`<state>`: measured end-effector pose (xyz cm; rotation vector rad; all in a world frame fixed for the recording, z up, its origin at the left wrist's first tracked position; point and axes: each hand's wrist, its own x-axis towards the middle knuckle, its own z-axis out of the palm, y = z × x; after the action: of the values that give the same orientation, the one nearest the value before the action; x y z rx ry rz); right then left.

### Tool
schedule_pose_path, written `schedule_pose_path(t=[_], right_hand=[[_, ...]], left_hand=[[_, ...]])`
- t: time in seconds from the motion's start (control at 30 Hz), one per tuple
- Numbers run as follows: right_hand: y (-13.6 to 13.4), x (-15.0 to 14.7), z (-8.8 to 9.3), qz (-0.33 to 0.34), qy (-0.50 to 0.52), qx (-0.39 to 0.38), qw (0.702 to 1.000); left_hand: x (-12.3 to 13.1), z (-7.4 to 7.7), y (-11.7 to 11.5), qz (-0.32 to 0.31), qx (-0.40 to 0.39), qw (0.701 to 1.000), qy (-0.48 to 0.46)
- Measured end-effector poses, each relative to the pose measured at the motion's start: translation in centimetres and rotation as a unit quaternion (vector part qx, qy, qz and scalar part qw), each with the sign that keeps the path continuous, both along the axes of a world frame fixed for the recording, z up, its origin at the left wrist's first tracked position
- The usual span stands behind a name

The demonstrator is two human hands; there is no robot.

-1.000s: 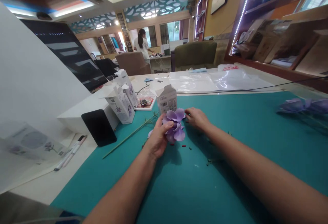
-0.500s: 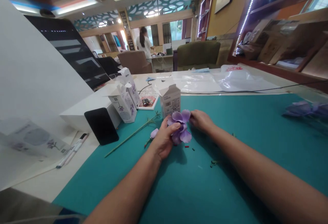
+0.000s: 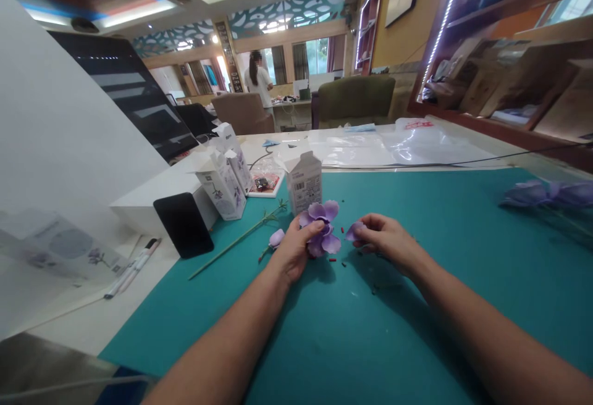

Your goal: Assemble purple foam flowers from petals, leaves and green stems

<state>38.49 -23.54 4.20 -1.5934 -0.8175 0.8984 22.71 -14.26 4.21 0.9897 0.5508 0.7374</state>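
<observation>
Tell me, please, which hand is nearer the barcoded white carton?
Left. The left hand, holding the purple flower, is just in front of the carton; the right hand, holding a petal, lies farther right.

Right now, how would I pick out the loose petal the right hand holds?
On the teal mat, near the white carton, the left hand grips a full purple flower. The right hand beside it pinches the petal: one small purple piece, apart from the flower, unlike the bud lying by the stem.
</observation>
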Motion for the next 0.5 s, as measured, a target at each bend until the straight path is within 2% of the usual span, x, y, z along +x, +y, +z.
schedule_pose_path(t=[0.17, 0.37, 0.5], right_hand=[[-0.4, 0.02, -0.26, -0.008, 0.036, -0.011, 0.999], [-0.56, -0.07, -0.62, 0.011, -0.026, 0.011, 1.0], [-0.57, -0.43, -0.64, 0.017, 0.013, 0.015, 1.0]], left_hand=[[-0.01, -0.03, 0.06, -0.01, -0.013, 1.0, 0.009], [0.06, 0.0, 0.02, -0.022, -0.036, 0.999, -0.003], [0.1, 0.13, -0.13, -0.024, -0.054, 0.998, -0.009]])
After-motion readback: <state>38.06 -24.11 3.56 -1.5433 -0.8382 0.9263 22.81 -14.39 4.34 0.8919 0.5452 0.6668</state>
